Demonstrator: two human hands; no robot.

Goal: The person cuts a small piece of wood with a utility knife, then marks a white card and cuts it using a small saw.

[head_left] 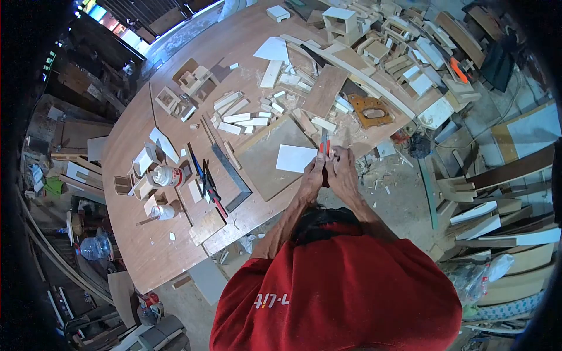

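A red cutter knife (328, 145) with a grey blade end points away from me over the table's near edge. My left hand (315, 171) and my right hand (342, 168) are closed together around its lower part, thumbs close to each other. Which fingers carry the knife is partly hidden. Just left of my left hand, a white rectangular panel (294, 158) rests on a large flat brown board (263, 169). Beyond the knife tip are small wooden offcuts and sawdust.
Several small wood blocks (237, 118) lie beyond the board. Left are pliers (206, 180), a dark metal square (237, 199), a white tub (168, 176) and a jar (163, 212). An orange jigsaw-cut piece (370, 110) and stacked wooden frames (380, 47) stand to the right.
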